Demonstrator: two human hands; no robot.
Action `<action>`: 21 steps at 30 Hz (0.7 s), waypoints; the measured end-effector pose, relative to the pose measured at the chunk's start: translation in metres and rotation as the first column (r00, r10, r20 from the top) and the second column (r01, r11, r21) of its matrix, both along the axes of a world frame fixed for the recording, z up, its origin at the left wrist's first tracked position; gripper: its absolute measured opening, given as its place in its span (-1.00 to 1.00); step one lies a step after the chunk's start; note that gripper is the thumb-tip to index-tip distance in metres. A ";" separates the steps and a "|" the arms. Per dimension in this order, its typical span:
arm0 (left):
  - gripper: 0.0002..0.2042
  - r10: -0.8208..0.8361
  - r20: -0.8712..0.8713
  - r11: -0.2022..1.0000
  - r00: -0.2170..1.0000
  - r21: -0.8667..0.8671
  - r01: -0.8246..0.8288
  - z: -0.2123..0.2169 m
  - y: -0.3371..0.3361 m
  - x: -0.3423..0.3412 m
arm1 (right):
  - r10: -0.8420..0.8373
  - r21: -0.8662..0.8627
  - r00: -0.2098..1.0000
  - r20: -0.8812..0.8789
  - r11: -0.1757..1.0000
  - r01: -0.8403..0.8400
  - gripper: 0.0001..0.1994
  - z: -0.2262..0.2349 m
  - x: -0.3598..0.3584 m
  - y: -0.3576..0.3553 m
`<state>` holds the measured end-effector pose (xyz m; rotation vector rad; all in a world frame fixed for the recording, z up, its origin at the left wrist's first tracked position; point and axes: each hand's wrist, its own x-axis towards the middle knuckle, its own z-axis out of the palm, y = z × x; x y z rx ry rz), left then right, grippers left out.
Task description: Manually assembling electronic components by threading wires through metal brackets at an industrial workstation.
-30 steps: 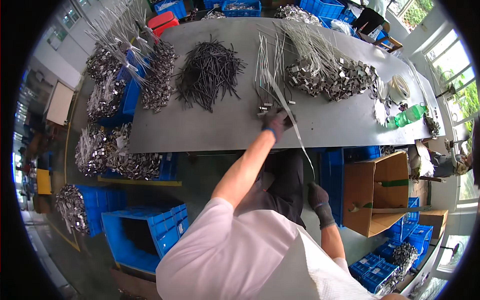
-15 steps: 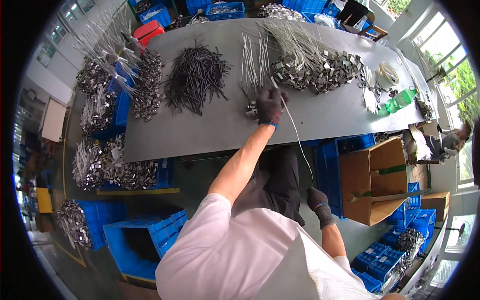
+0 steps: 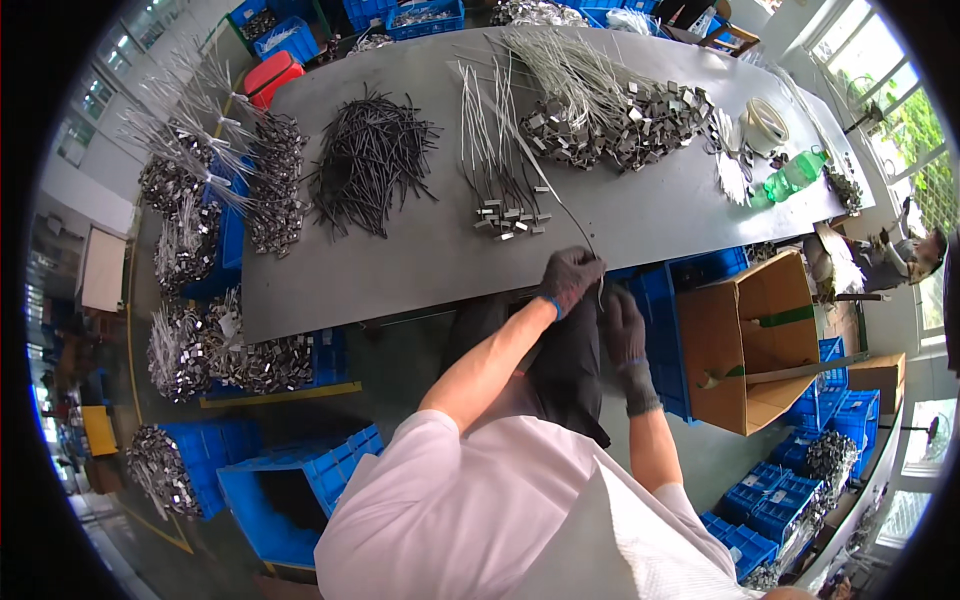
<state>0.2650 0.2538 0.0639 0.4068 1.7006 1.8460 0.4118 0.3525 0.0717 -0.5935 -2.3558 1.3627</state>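
Observation:
My left hand (image 3: 573, 280), in a dark knitted glove, is closed in a pinch at the table's front edge. It grips a thin cable (image 3: 570, 215), pale at its far part and dark nearer me, which runs back over the table; a short end hangs below the fingers. Just right of and below it is my right hand (image 3: 625, 330), also gloved, its fingers stretched upward beside that hanging end. Beyond my hands lies a small row of cables with metal end blocks (image 3: 508, 220). To its left is a heap of black sleeves (image 3: 375, 160).
A larger pile of metal-ended cables (image 3: 630, 125) lies farther back on the grey table (image 3: 340, 285). At right are a green bottle (image 3: 797, 177) and a tape roll (image 3: 764, 126). A cardboard box (image 3: 755, 340) stands at my right; blue crates (image 3: 290, 480) at my left.
My left hand has come back from the cable row toward the table's front edge. My right hand has risen to meet it, and the long strand between them is now short.

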 end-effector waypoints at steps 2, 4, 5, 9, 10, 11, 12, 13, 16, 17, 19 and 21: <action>-0.84 0.004 0.054 0.998 0.999 0.065 -0.008 0.001 -0.006 0.013 | 0.027 0.092 0.975 -0.221 0.996 -0.006 -0.67 -0.015 -0.033 0.015; -0.84 0.018 0.102 0.992 0.995 0.122 -0.030 0.002 -0.015 0.010 | 0.080 0.348 0.993 0.090 0.932 -0.107 -0.54 -0.026 -0.062 0.030; -0.85 0.036 0.103 0.986 0.994 0.160 -0.052 0.002 -0.019 0.008 | 0.086 0.344 0.992 0.090 0.932 -0.112 -0.54 -0.033 -0.075 0.028; -0.86 0.113 0.025 0.979 0.993 0.166 -0.116 0.009 -0.029 -0.009 | -0.001 -0.324 0.997 -0.073 0.946 -0.023 -0.48 -0.063 -0.116 0.021; -0.86 0.120 0.031 0.979 0.992 0.161 -0.124 0.009 -0.033 -0.014 | 0.054 -0.297 0.996 -0.072 0.952 -0.073 -0.41 -0.064 -0.123 0.018; -0.87 0.133 -0.026 0.988 0.991 0.081 -0.130 0.008 -0.036 -0.022 | 0.058 -0.300 0.996 -0.066 0.951 -0.075 -0.41 -0.065 -0.128 0.014; -0.88 0.137 -0.085 0.990 0.987 0.002 -0.138 0.009 -0.039 -0.030 | 0.162 0.059 0.976 -0.146 0.986 -0.155 -0.44 -0.066 -0.134 0.012; -0.88 0.147 -0.081 0.989 0.986 -0.001 -0.147 0.001 -0.042 -0.039 | 0.295 0.415 0.938 -0.183 0.888 -0.198 -0.44 -0.059 -0.142 0.007; -0.83 0.183 -0.048 0.978 0.982 0.108 -0.177 -0.022 -0.053 -0.077 | 0.293 -0.660 0.913 0.284 0.750 -0.035 -0.49 0.013 -0.176 0.001; -0.80 0.076 -0.067 0.992 0.995 -0.096 -0.082 -0.021 -0.057 -0.098 | 0.169 -0.597 0.956 0.239 0.802 0.007 -0.56 0.005 -0.187 0.012; -0.76 -0.022 -0.062 0.954 0.998 -0.299 0.003 -0.021 -0.067 -0.136 | 0.074 0.109 0.990 0.121 0.990 -0.087 -0.69 -0.043 -0.202 0.059; -0.70 0.023 -0.297 0.901 0.955 -0.407 -0.148 -0.033 -0.084 -0.172 | -0.145 0.355 0.947 0.287 0.934 0.035 -0.43 -0.048 -0.236 0.100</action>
